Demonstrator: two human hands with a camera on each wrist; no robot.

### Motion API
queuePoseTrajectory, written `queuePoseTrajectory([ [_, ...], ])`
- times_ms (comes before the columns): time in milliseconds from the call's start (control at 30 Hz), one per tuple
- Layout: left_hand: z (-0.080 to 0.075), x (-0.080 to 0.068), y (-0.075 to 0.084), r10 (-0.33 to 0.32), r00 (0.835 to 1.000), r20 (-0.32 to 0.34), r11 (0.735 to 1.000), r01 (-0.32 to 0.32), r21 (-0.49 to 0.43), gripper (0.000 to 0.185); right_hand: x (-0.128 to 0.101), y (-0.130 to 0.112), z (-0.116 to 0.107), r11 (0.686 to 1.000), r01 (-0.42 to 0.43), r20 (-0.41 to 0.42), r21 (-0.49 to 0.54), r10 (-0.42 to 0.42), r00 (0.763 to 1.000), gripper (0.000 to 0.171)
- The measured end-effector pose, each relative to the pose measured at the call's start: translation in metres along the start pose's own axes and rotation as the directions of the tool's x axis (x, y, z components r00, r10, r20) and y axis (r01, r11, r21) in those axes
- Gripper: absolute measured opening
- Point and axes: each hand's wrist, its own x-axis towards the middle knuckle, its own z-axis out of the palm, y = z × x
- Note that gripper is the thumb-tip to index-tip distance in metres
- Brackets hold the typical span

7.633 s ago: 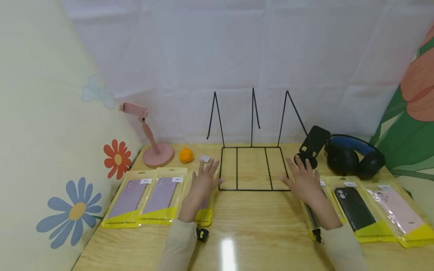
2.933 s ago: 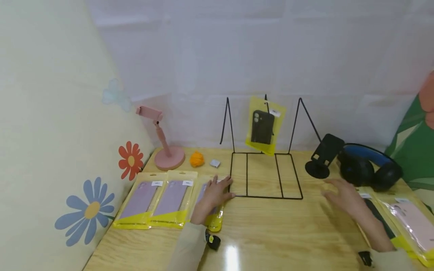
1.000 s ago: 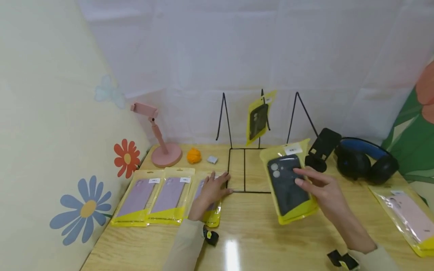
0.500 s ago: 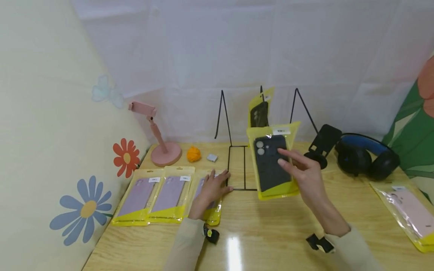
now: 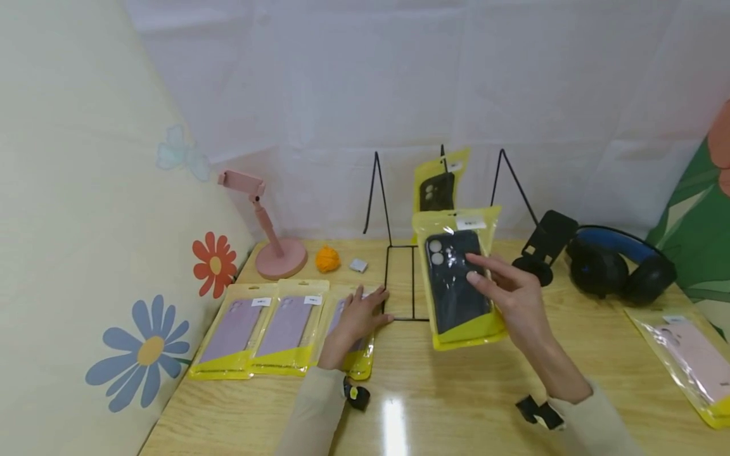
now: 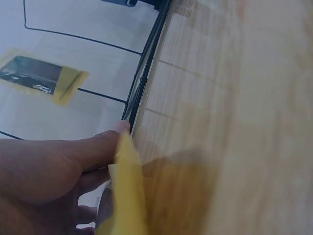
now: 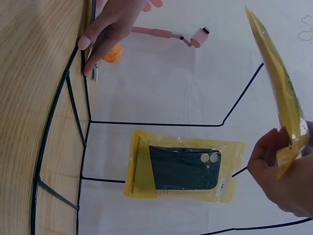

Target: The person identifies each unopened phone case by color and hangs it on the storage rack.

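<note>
The right hand (image 5: 516, 297) grips a packaged black phone case (image 5: 456, 278) in a yellow-and-clear pouch, fingers (image 5: 485, 269) curled across the front of the pouch. The pouch is held upright, clear of the wooden surface (image 5: 456, 392), just in front of the black wire display rack (image 5: 399, 285). In the right wrist view the held pouch (image 7: 281, 93) appears edge-on, pinched at its lower end by the fingers (image 7: 266, 159).

A second packaged black phone case (image 5: 438, 183) hangs on the middle hook of the rack; the right wrist view shows it (image 7: 183, 169) flat-on within the rack's wire frame (image 7: 83, 142).

The left hand (image 5: 353, 320) rests flat, fingers straight, on a packaged lilac phone case (image 5: 350, 342) at the rack's left front corner. The fingertips (image 6: 115, 132) reach the base wire (image 6: 142, 93).

Two further packaged lilac cases (image 5: 259, 326) lie side by side to the left of that hand. A packaged pink case (image 5: 692, 358) lies near the right edge of the surface.

Behind, left of the rack: a pink phone stand (image 5: 268, 234), an orange ball (image 5: 327, 258) and a small white block (image 5: 358, 265). Right of the rack: a black phone holder (image 5: 544, 244) and black-and-blue headphones (image 5: 618, 266).
</note>
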Motion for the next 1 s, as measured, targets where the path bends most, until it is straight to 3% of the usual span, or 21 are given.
queuePoseTrajectory([
  [167, 0.001, 0.001, -0.002, -0.007, 1.0, -0.001, 1.0, 0.007, -0.01, 0.059, 0.002, -0.001, -0.001, 0.999, 0.016, 0.002, -0.031, -0.016, 1.0, 0.042],
  [433, 0.008, 0.003, -0.011, 0.04, 0.999, -0.012, 0.999, -0.04, -0.025, 0.061, 0.014, 0.005, 0.001, 1.0, -0.006, 0.033, -0.016, 0.007, 0.999, 0.044],
  [667, 0.002, 0.002, -0.003, -0.005, 1.0, 0.005, 1.0, 0.005, 0.003, 0.059, 0.052, 0.032, -0.001, 1.0, -0.021, 0.04, 0.003, 0.021, 0.999, 0.042],
  [1000, 0.001, 0.0, -0.002, -0.011, 1.0, 0.017, 1.0, 0.01, 0.006, 0.059, 0.111, 0.057, 0.0, 0.997, 0.054, 0.085, 0.048, -0.058, 0.995, 0.031],
])
